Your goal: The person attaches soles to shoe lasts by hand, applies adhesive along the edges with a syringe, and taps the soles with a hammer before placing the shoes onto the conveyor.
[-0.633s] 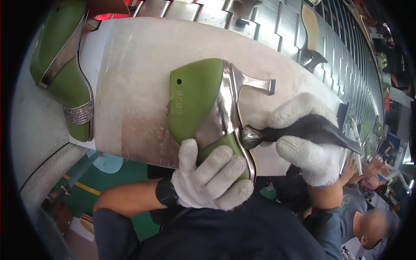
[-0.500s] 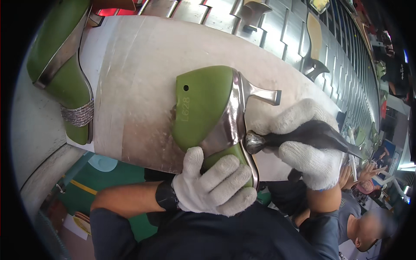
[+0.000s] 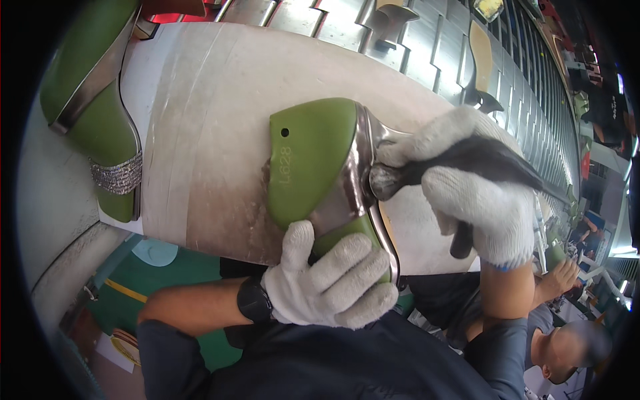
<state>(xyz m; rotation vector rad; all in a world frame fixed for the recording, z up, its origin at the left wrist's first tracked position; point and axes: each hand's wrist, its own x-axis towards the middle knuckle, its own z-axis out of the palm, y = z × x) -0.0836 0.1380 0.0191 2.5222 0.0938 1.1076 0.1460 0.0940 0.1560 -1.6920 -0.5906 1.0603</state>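
A high-heeled shoe on a green last [image 3: 313, 157] lies on its side on the pale work board, with a metallic bronze strap around it. My left hand [image 3: 327, 277], in a white knit glove, grips its toe end, thumb on the near side and fingers over the front. In my right hand [image 3: 480, 200], also gloved, is a shoemaker's hammer [image 3: 453, 160] with a dark head. Its round, shiny face rests against or very close to the shoe's sole edge, near the heel. Fingers of my right hand cover most of the heel.
Another green-lasted shoe [image 3: 100, 127] with a glittering band stands at the board's left end. Beyond the board [image 3: 220, 100] runs a metal slat conveyor [image 3: 340, 23] carrying tan soles with heels [image 3: 481, 57]. A co-worker [image 3: 560, 350] is at the lower right.
The hammer has shifted up and slightly left along the sole edge toward the heel, and my right hand now covers the heel. My left hand and the shoe have barely moved.
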